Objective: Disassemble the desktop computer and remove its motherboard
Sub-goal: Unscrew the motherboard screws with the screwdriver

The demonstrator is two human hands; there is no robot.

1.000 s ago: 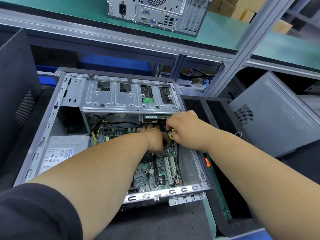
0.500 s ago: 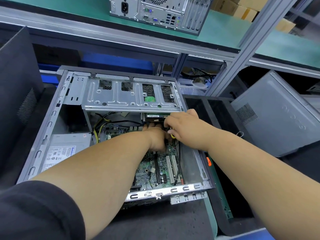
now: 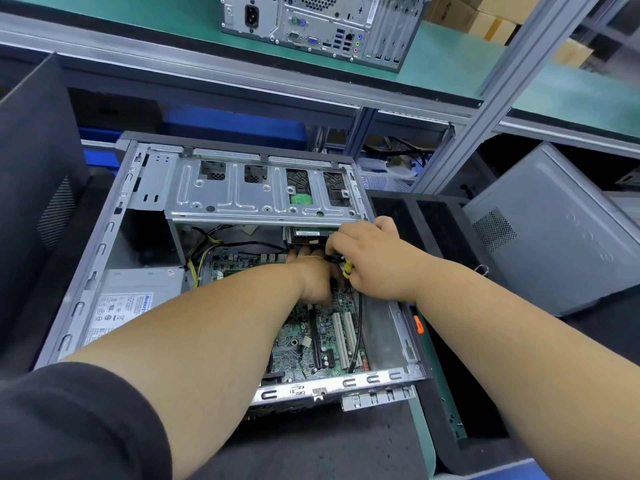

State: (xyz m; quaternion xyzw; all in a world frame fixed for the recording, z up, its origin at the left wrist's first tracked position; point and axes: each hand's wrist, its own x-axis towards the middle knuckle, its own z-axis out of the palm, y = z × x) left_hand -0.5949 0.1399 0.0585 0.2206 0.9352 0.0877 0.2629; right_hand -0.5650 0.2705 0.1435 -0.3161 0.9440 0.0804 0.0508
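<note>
The open desktop case (image 3: 104, 244) lies on its side with the green motherboard (image 3: 322, 337) in its floor. My left hand (image 3: 317, 278) reaches onto the board just below the metal drive cage (image 3: 242, 199). Its fingertips point toward the cage, and my right hand hides what they touch. My right hand (image 3: 372, 258) sits right beside it, fingers curled round a small yellow-and-black object (image 3: 347, 268). A black cable (image 3: 358, 327) runs from under that hand down to the board's near edge.
The grey power supply (image 3: 135, 299) fills the case's near-left corner, with yellow and black wires (image 3: 201, 254) beside it. A removed side panel (image 3: 554, 230) leans at the right. A dark panel (image 3: 34, 188) stands at the left. Another computer (image 3: 322, 26) sits on the green shelf above.
Both hands stay at the same spot under the drive cage; my right hand has edged slightly toward the cage. Nothing has come loose.
</note>
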